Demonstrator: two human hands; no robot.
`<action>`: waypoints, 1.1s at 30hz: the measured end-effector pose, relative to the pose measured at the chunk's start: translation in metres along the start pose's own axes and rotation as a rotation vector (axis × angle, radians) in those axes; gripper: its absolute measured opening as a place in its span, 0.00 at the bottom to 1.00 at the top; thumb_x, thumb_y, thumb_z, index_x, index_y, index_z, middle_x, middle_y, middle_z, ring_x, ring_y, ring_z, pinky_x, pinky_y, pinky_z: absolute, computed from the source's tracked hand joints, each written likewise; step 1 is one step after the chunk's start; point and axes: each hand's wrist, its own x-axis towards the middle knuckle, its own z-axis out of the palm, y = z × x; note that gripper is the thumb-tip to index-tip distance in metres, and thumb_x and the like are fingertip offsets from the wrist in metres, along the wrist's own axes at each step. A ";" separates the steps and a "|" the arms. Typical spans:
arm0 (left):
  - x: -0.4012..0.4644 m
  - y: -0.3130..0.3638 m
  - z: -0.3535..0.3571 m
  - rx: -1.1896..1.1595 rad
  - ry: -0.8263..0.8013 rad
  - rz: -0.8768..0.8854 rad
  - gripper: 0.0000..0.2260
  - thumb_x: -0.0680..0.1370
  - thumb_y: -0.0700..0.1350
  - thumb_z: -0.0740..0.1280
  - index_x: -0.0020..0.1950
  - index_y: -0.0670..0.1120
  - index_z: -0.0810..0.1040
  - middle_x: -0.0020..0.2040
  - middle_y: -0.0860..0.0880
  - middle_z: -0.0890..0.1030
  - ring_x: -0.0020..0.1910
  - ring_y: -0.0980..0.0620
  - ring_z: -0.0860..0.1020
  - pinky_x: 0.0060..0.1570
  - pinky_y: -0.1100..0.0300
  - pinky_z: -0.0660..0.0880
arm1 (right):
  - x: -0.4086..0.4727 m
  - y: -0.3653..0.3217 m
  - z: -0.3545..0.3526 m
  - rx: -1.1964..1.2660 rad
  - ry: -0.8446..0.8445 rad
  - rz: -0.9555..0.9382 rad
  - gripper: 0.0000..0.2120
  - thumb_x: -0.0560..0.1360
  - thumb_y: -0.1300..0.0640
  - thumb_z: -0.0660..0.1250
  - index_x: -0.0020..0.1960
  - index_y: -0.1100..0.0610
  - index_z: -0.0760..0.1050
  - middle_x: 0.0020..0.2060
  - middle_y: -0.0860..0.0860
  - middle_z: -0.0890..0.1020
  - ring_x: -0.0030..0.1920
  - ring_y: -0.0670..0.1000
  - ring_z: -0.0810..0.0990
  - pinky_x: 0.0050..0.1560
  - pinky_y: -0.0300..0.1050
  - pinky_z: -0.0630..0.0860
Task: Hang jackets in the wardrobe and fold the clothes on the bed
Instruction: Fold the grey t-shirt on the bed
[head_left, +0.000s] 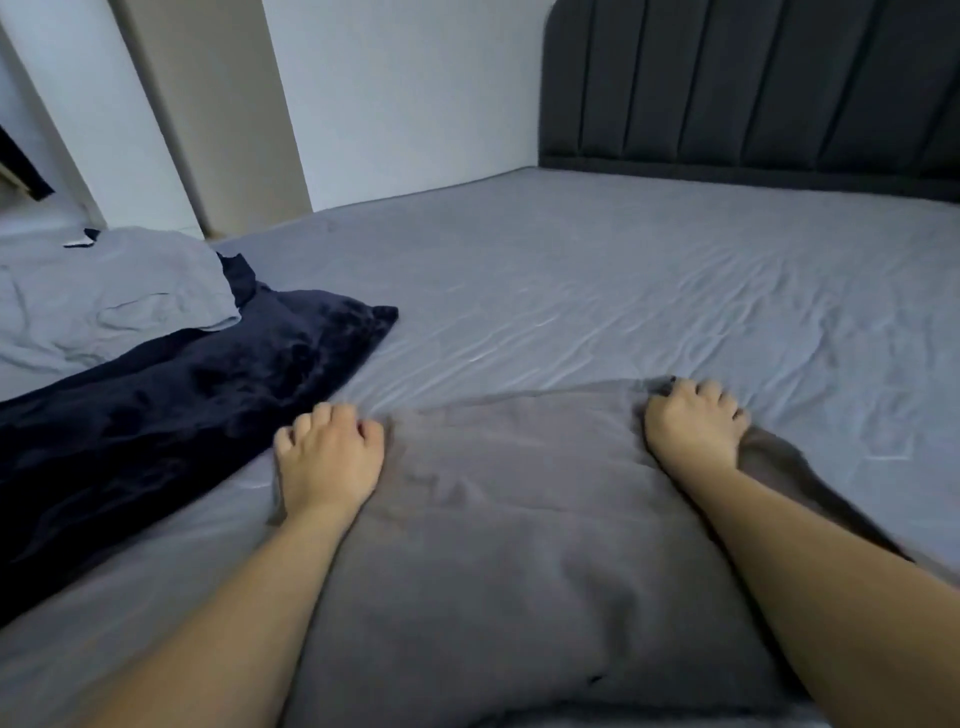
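1. A grey garment (519, 519) lies spread on the bed (571, 291) at lower centre.
2. The left hand (327, 457) and right hand (693, 423) grip its far corners with curled fingers.
3. It looks soft, light and limp; the corners offer the best hold.

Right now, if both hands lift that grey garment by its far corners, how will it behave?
The grey garment likely goes floppy: it bunches under the right hand and creases near the left hand. Probably light, since it looks thin. It may drag rather than slide; the sheet is already rippled.
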 end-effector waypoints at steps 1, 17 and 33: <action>0.004 -0.003 0.005 -0.044 0.021 -0.021 0.16 0.81 0.50 0.52 0.55 0.46 0.77 0.58 0.44 0.76 0.59 0.42 0.71 0.61 0.47 0.63 | 0.003 0.003 0.007 0.034 0.047 0.016 0.20 0.79 0.53 0.53 0.63 0.64 0.72 0.64 0.64 0.71 0.65 0.65 0.67 0.68 0.61 0.58; 0.018 -0.006 -0.039 0.296 0.096 0.050 0.18 0.79 0.49 0.57 0.66 0.43 0.67 0.67 0.41 0.66 0.66 0.40 0.63 0.71 0.42 0.55 | 0.047 -0.030 -0.029 -0.327 0.143 -0.251 0.18 0.77 0.59 0.56 0.65 0.61 0.69 0.68 0.58 0.61 0.68 0.62 0.61 0.69 0.74 0.52; -0.080 0.014 -0.060 0.056 -0.483 0.274 0.32 0.78 0.68 0.38 0.80 0.56 0.41 0.80 0.54 0.38 0.78 0.51 0.37 0.72 0.36 0.34 | -0.064 0.015 -0.029 -0.181 -0.229 -0.363 0.34 0.78 0.32 0.43 0.79 0.46 0.48 0.79 0.50 0.48 0.78 0.53 0.46 0.73 0.66 0.39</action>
